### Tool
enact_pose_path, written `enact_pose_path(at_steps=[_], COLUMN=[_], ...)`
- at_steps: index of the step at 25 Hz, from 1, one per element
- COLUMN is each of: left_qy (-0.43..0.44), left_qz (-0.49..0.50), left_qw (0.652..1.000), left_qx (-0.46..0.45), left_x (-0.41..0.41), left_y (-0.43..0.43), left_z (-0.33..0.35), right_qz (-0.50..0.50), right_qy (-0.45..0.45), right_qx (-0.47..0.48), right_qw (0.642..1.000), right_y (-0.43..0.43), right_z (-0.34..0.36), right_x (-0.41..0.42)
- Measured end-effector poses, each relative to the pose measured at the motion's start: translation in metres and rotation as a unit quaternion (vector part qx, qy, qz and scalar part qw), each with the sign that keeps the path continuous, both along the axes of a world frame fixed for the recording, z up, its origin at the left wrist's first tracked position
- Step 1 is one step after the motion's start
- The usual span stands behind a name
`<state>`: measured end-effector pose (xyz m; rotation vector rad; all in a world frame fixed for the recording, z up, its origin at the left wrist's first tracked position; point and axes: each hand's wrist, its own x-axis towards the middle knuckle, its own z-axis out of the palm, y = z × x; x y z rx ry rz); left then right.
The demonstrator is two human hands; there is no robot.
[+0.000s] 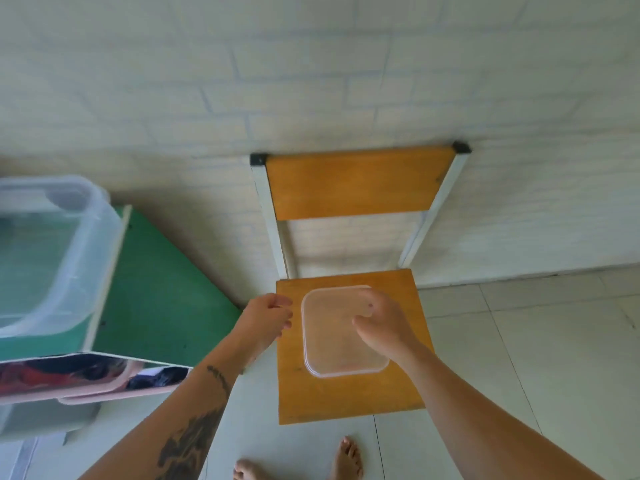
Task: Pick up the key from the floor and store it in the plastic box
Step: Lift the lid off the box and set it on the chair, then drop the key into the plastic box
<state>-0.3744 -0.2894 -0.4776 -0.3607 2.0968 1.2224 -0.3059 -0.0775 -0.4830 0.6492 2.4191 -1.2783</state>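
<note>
A shallow, clear plastic box with its lid on lies on the wooden seat of a chair. My right hand rests on the box's far right corner, thumb spread on the lid and fingers curled over the far edge. My left hand hovers just left of the box with its fingers curled together. Whether anything is inside that hand is hidden. No key is visible anywhere in view.
The chair's backrest stands against a white brick-patterned wall. At the left, a green table carries a large clear storage tub, and pink-rimmed bins sit below. My bare feet stand on pale floor tiles.
</note>
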Motion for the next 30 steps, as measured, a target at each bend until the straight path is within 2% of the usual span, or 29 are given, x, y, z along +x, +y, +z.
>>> enact_pose_path(at_steps=[7,13,24,27,30], left_qy=[0.161,0.251,0.309,0.308,0.306], left_qz=[0.054,0.103,0.165,0.195,0.199], left_qw=[0.985,0.962,0.937,0.931,0.929], left_qx=[0.023,-0.004,-0.003,-0.016,-0.066], left_x=[0.014,0.031,0.018,0.012,0.008], left_y=[-0.061,-0.151,-0.374,-0.405,-0.421], left_z=[0.130,0.183,0.194,0.183,0.163], right_qz=[0.087,0.165,0.221,0.247,0.315], right_qy=[0.143,0.211,0.255,0.234,0.193], right_qx=[-0.009,-0.019,0.015,0.053,0.138], right_qw=[0.986,0.963,0.941,0.939,0.919], right_y=[-0.054,-0.143,-0.358,-0.391,-0.407], right_z=[0.129,0.177,0.191,0.186,0.178], right_x=[-0.029,-0.056,-0.073,-0.072,-0.070])
